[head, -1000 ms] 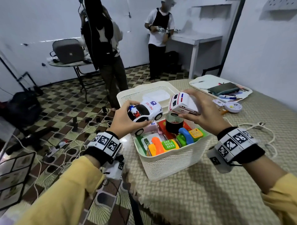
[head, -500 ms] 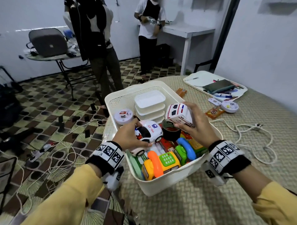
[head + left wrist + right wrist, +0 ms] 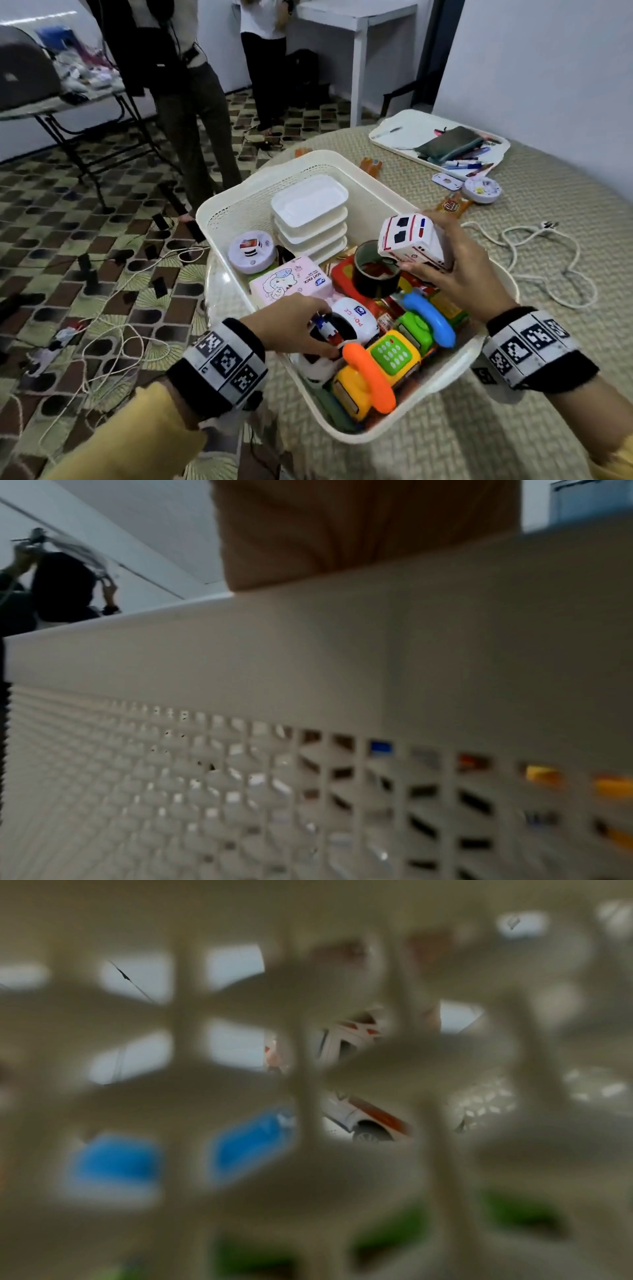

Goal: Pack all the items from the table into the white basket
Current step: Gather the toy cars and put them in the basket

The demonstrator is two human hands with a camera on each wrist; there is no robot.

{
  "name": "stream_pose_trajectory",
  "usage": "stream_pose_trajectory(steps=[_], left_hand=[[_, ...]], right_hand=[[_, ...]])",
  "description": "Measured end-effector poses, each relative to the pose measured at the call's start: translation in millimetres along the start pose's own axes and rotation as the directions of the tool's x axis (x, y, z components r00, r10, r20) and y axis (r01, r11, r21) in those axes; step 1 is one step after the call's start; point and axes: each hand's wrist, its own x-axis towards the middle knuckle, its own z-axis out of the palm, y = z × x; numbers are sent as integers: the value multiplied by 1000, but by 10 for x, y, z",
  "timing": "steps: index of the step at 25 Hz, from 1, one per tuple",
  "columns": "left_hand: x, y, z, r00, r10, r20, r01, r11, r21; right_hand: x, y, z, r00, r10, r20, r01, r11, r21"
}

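Note:
The white basket (image 3: 455,370) stands on the woven table cover, holding toy phones, a tape roll, food boxes and a pink tissue pack. My left hand (image 3: 308,329) grips a white police toy car (image 3: 352,322) low inside the basket, beside the orange phone handset (image 3: 366,380). My right hand (image 3: 448,270) holds a white toy ambulance (image 3: 411,240) over the black tape roll (image 3: 375,277) at the basket's right side. The left wrist view shows only the basket's lattice wall (image 3: 308,669). Through the blurred lattice in the right wrist view the ambulance (image 3: 363,1115) shows.
Beyond the basket on the table lie a white tray (image 3: 404,133) with a pouch and pens, a round white device (image 3: 481,190), snack packets (image 3: 452,205) and a white cord (image 3: 548,260). Two people stand past the table's left edge, where cables litter the floor.
Both hands came down toward the basket. The police car went from above the rim to low among the toys. The ambulance dropped closer to the tape roll.

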Motion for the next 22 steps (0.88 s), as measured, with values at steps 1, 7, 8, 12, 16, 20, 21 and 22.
stream_pose_trajectory(steps=[1, 7, 8, 12, 16, 20, 21, 22], left_hand=[[15, -12, -25, 999, 8, 36, -8, 1000, -11], [-39, 54, -619, 986, 71, 148, -82, 994, 68], [-28, 106, -816, 988, 102, 115, -112, 990, 85], [415, 271, -1335, 987, 162, 24, -163, 974, 159], [1124, 365, -1172, 969, 185, 161, -224, 936, 272], [1514, 333, -838, 927, 270, 259, -322, 928, 186], [1537, 303, -772, 921, 302, 248, -347, 924, 164], [1572, 271, -719, 920, 319, 228, -358, 922, 151]], right_hand=[[-2, -13, -2, 1000, 0, -11, 0, 1000, -8], [-6, -37, -35, 996, 62, -64, -61, 998, 21], [-2, -47, -51, 994, 78, -79, -76, 997, 29], [33, -150, -171, 992, 92, -87, -85, 994, 72], [88, -225, -334, 995, 94, -13, -94, 995, 45], [152, -288, -425, 994, 70, 78, -64, 995, -79], [170, -311, -430, 991, 71, 110, -61, 994, -93], [186, -331, -440, 988, 72, 139, -56, 992, -112]])
